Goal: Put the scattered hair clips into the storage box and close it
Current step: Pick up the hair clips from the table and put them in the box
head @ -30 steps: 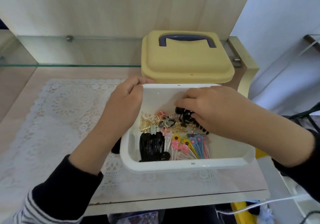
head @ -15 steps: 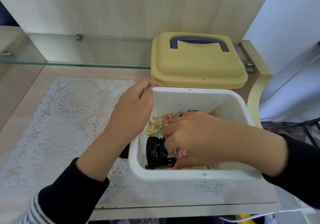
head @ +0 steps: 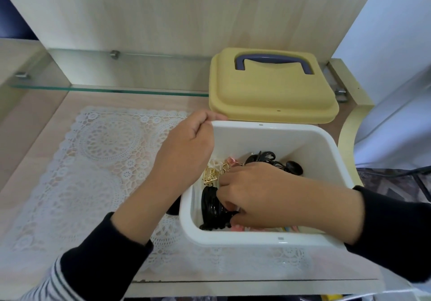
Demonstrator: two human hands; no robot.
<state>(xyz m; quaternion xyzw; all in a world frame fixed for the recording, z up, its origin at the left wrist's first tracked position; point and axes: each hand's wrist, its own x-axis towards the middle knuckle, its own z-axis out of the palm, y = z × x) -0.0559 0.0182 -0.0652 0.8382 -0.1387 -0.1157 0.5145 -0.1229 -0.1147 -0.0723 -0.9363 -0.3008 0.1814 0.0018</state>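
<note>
A white storage box (head: 321, 142) stands open on a lace mat, with several hair clips inside. A large black claw clip (head: 211, 207) lies at its near left, gold clips (head: 210, 176) sit behind it, and another black claw clip (head: 270, 158) lies further back. My left hand (head: 184, 151) grips the box's far left rim. My right hand (head: 258, 193) is down inside the box, its fingers curled on the large black claw clip. Pink and pastel clips (head: 240, 228) peek out under that hand. The yellow lid (head: 270, 95) with a purple-grey handle lies behind the box.
The white lace mat (head: 98, 161) covers the wooden tabletop left of the box. A glass shelf (head: 105, 88) runs along the back wall. A small dark object (head: 173, 207) sits just outside the box's left wall. The table's front edge is near the bottom.
The second black claw clip now lies uncovered at the back of the box. My right hand shifted to the near left onto the large black clip. My left hand stayed on the rim.
</note>
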